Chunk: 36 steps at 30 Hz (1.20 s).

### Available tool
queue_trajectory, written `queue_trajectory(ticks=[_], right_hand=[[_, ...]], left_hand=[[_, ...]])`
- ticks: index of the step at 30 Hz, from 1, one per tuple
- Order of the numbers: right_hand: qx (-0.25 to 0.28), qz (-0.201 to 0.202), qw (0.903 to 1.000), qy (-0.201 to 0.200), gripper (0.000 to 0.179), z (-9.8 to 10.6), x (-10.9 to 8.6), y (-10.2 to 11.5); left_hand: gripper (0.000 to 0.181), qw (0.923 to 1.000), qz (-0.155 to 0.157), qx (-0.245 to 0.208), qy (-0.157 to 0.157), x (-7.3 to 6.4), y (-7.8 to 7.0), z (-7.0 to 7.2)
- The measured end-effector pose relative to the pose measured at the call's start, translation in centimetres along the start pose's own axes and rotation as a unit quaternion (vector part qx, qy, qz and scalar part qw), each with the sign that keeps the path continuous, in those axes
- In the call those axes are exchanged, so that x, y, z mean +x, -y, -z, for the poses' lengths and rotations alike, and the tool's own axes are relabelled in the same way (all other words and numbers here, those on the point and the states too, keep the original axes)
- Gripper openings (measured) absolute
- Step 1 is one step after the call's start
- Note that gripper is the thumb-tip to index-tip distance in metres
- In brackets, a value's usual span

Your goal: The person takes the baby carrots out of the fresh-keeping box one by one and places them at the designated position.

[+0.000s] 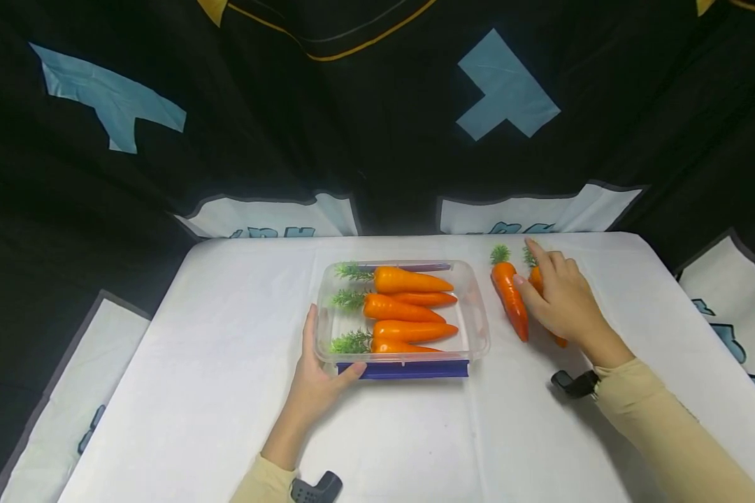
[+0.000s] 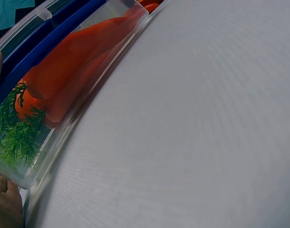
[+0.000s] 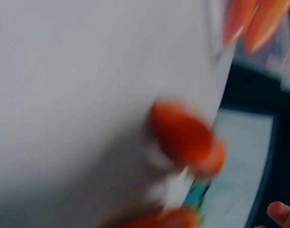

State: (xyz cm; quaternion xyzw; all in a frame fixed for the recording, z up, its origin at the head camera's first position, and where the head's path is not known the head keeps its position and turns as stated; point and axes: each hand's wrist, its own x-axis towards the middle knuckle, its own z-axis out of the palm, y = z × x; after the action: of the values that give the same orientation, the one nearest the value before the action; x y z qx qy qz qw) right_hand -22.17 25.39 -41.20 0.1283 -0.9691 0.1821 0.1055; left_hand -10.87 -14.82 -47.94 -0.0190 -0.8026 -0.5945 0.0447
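A clear plastic container with blue latches sits on the table, with several orange toy carrots lying in it, green tops to the left. My left hand grips its front-left corner, thumb on the front latch and fingers along the left side. To the right of the container lies one carrot. Another carrot is partly covered by my right hand, which hovers over it with index finger extended and thumb near the first carrot. Both loose carrots look blurred in the right wrist view.
White cloth covers the table. A black curtain with light blue patches hangs behind its far edge. Each wrist wears a dark camera mount, such as the one on the right wrist.
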Motion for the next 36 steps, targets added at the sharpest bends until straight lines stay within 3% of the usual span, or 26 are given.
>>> queue_trajectory(ticks=[4,8,12,18,24,36], right_hand=[[0.005,0.066,0.9977,-0.014,0.071,-0.6,0.7,3.2],[0.007,0.107,0.9942,-0.005,0.071,-1.0,1.4,6.1],[0.014,0.139,0.9900,0.021,0.072,-1.4,2.0,8.6],[-0.021,0.178,0.9802,0.085,0.072,-2.3,2.6,11.5],[-0.030,0.205,0.9720,0.110,0.067,-3.6,3.1,12.6],[-0.086,0.207,0.9707,0.087,0.062,-4.9,4.3,13.4]], left_hand=[[0.120,1.0000,0.000,0.002,0.001,0.0,0.0,0.0],[0.120,1.0000,0.000,0.008,0.001,0.0,-0.1,0.1],[0.119,0.9999,-0.001,0.014,0.001,0.0,-0.2,0.1],[0.119,0.9999,-0.001,0.012,0.002,0.0,-0.1,0.1],[0.120,1.0000,0.000,0.009,0.002,0.0,-0.1,0.1],[0.121,0.9999,0.000,0.017,0.001,0.0,-0.2,0.1]])
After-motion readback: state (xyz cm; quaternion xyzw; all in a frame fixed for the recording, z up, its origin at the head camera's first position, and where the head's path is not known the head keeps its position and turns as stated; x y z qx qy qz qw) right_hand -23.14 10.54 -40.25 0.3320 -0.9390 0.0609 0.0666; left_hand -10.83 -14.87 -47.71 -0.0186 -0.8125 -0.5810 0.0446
